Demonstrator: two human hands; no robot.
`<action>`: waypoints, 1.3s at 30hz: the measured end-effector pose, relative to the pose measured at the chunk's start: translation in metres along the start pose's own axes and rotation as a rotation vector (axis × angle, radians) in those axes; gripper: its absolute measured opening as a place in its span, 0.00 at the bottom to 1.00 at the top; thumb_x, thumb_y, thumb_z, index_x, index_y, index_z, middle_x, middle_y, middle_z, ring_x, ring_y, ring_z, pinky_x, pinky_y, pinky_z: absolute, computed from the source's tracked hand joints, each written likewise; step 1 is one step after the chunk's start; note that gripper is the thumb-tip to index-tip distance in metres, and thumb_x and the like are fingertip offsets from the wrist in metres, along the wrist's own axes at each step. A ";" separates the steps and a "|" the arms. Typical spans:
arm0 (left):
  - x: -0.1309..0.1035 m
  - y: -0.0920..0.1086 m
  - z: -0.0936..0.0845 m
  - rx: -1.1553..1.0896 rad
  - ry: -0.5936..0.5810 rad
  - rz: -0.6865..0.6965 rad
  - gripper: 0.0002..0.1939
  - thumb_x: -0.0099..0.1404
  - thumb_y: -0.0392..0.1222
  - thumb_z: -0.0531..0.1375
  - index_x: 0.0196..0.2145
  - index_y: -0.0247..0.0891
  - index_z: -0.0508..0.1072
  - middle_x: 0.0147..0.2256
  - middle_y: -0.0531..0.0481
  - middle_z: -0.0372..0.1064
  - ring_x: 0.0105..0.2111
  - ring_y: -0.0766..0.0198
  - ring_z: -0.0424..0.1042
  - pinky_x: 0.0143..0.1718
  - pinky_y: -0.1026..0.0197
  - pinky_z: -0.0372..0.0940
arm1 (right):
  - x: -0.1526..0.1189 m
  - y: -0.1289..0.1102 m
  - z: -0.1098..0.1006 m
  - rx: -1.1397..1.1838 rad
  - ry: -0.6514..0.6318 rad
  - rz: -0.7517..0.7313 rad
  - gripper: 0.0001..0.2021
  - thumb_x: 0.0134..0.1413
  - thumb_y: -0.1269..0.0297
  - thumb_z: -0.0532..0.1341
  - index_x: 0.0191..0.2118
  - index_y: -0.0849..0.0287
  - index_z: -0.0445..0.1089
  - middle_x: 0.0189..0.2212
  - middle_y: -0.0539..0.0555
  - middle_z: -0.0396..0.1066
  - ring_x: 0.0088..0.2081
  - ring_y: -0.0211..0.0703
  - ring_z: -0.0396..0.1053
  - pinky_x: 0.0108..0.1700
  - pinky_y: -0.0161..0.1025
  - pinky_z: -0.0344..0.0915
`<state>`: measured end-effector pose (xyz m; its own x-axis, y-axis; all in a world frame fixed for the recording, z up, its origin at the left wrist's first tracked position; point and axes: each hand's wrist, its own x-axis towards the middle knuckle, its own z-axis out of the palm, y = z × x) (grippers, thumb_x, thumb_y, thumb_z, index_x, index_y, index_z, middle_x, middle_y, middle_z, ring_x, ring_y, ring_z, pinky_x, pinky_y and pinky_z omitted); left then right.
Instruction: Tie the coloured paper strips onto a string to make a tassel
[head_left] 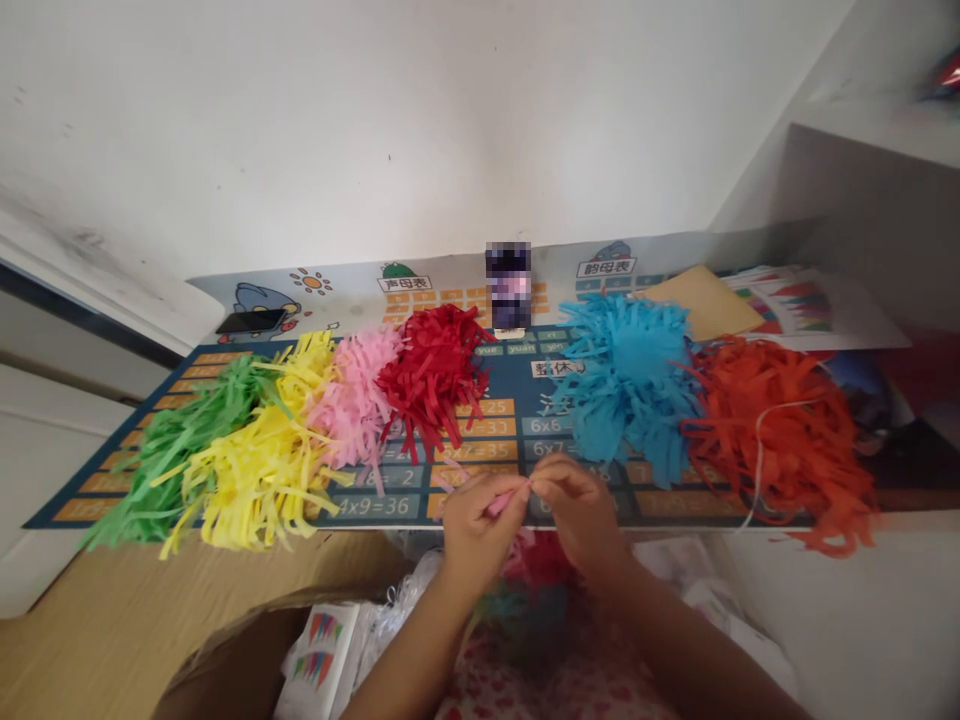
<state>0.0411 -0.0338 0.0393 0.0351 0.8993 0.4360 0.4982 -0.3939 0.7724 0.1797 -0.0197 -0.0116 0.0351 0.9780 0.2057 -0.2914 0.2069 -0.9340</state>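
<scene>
Near the desk's front edge, my left hand (476,515) is closed around a twisted piece of pink fringed paper (499,503). Pink strips also show beyond that hand's fingers. Opposite it, my right hand (581,505) pinches at the tip of the pink piece, and the fingertips of both hands nearly meet. Left of my hands lie tissue-paper tassels: green (187,435), yellow (262,465), pink (360,385) and red (435,370). To the right are blue tassels (630,380) and orange-red tassels (780,440), with a white string (759,440) across the latter.
A printed mat (382,505) covers the desk against the wall. A phone (508,285) stands at the back; a dark flat device (251,321) lies back left. A tan envelope (705,303) and printed sheets (799,305) are back right. Below is an open carton (232,650) with plastic packaging.
</scene>
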 end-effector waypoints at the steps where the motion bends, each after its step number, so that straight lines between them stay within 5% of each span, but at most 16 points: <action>1: 0.000 -0.001 -0.001 0.035 -0.003 0.052 0.06 0.64 0.36 0.61 0.30 0.39 0.78 0.26 0.53 0.77 0.26 0.66 0.74 0.31 0.65 0.65 | 0.000 0.001 0.000 0.002 0.004 -0.002 0.06 0.52 0.70 0.66 0.30 0.51 0.78 0.29 0.48 0.71 0.35 0.38 0.67 0.40 0.36 0.62; 4: -0.001 -0.003 0.000 0.100 0.004 0.143 0.07 0.64 0.35 0.61 0.30 0.39 0.78 0.25 0.52 0.76 0.26 0.65 0.73 0.32 0.63 0.64 | -0.001 0.002 -0.002 -0.016 -0.008 0.005 0.05 0.52 0.69 0.66 0.30 0.51 0.78 0.29 0.48 0.71 0.34 0.38 0.67 0.40 0.36 0.63; 9: -0.002 -0.002 0.003 -0.017 0.100 -0.079 0.05 0.62 0.39 0.63 0.29 0.39 0.77 0.26 0.53 0.76 0.26 0.65 0.74 0.30 0.65 0.66 | -0.001 0.002 -0.002 -0.073 -0.002 0.017 0.03 0.52 0.66 0.67 0.29 0.53 0.78 0.29 0.50 0.72 0.35 0.41 0.68 0.41 0.38 0.65; 14: 0.000 0.001 0.000 -0.067 -0.018 -0.059 0.05 0.63 0.38 0.62 0.31 0.40 0.79 0.29 0.52 0.78 0.30 0.64 0.75 0.36 0.64 0.68 | -0.001 0.000 0.002 -0.058 0.012 0.076 0.04 0.53 0.63 0.65 0.29 0.54 0.75 0.30 0.50 0.71 0.35 0.41 0.67 0.42 0.39 0.65; 22: -0.005 -0.001 -0.002 -0.072 0.016 -0.187 0.05 0.62 0.42 0.63 0.33 0.38 0.78 0.29 0.51 0.78 0.28 0.64 0.76 0.32 0.64 0.68 | -0.004 -0.005 0.004 -0.161 -0.010 0.021 0.05 0.56 0.62 0.62 0.31 0.55 0.72 0.31 0.50 0.70 0.36 0.40 0.67 0.42 0.37 0.64; 39: -0.001 -0.003 -0.011 -0.038 -0.039 -0.050 0.08 0.66 0.41 0.61 0.30 0.41 0.78 0.28 0.51 0.76 0.30 0.63 0.74 0.35 0.60 0.66 | 0.001 -0.021 -0.003 -0.339 -0.100 -0.083 0.04 0.57 0.63 0.63 0.33 0.53 0.76 0.31 0.51 0.75 0.35 0.42 0.72 0.40 0.39 0.68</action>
<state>0.0299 -0.0361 0.0421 0.0455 0.9245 0.3785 0.4674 -0.3546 0.8098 0.1892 -0.0232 0.0075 -0.0534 0.9534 0.2970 0.0427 0.2993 -0.9532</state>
